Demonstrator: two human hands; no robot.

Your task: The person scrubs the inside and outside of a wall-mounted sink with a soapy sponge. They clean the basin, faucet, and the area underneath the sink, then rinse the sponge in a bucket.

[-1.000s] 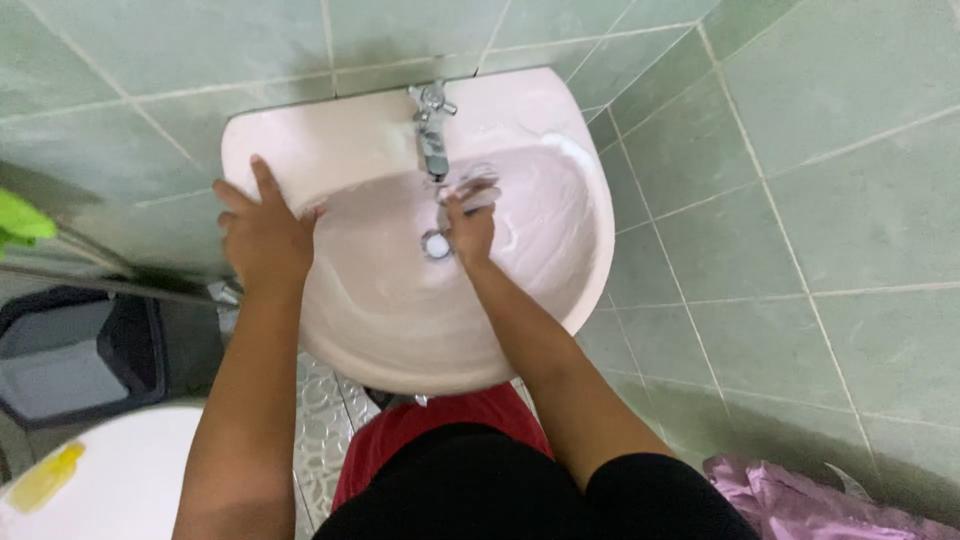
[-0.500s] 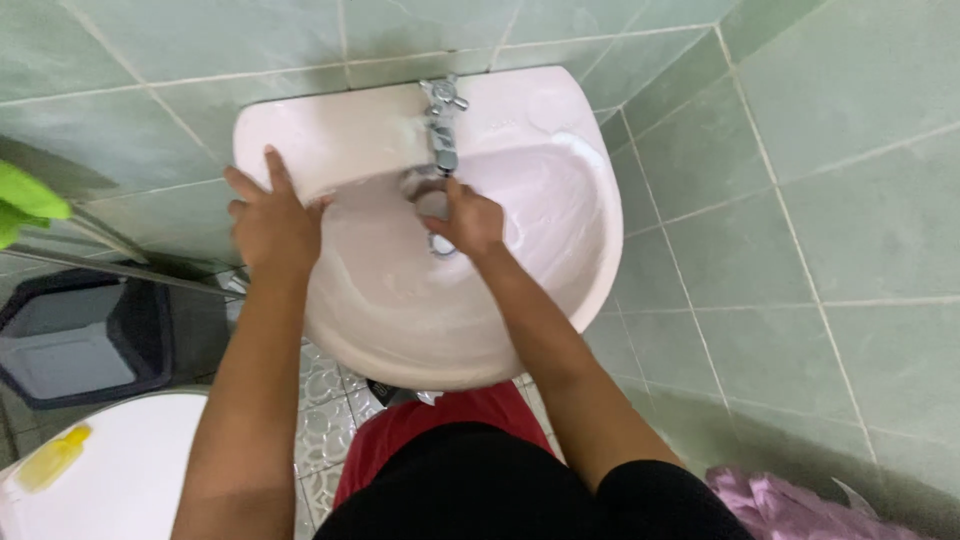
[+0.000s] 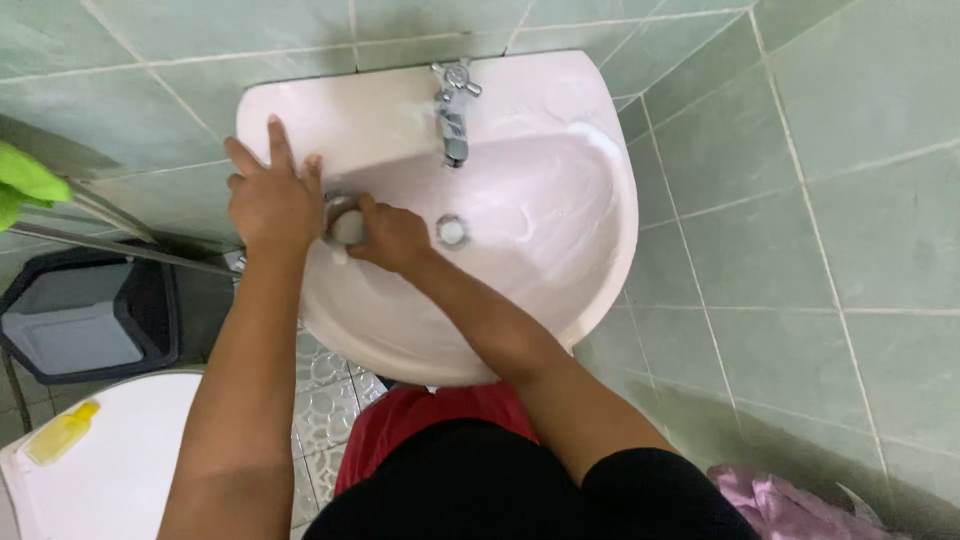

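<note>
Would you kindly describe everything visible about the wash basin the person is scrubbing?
The wash basin is a pale pink, glossy, ceramic-looking bowl with a rounded front, fixed against the green tiled wall. A metal tap stands at its back rim, and a round drain sits mid-bowl. Foam streaks its inner wall. The left hand presses on its left rim; the right hand rubs a scrubber inside.

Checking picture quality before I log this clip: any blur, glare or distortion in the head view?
Head view: even, soft light; mild sheen on the sink rim; right hand and scrubber slightly motion-blurred; wide-angle lens bends the tile lines.
</note>
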